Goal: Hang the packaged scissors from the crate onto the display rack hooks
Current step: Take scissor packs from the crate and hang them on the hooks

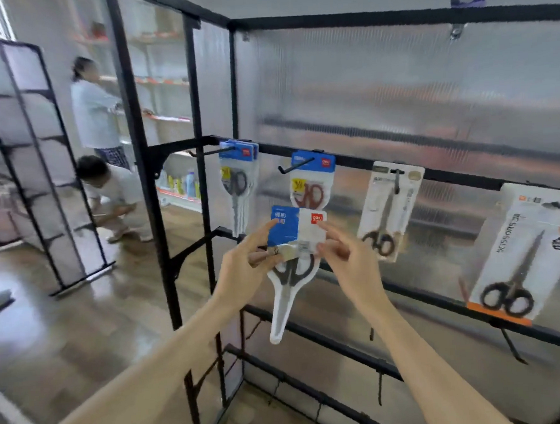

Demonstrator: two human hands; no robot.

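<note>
Both hands hold one pack of scissors [293, 234] with a blue and white header card, in front of the black display rack [400, 171]. My left hand [249, 263] grips the card's left side, and my right hand [347, 257] pinches its right edge. The pack's white tip hangs down. Just above it a hook [297, 165] carries a pack of red-handled scissors [311, 183]. Further left, several blue-headed packs [239, 178] hang on another hook. The crate is not in view.
To the right hang a grey pack [390, 211] and a large white and orange pack [523, 252]. Lower rack bars carry bare hooks [513, 348]. Two people [105, 157] work at shelves to the back left. Another black rack [33, 161] stands at the left.
</note>
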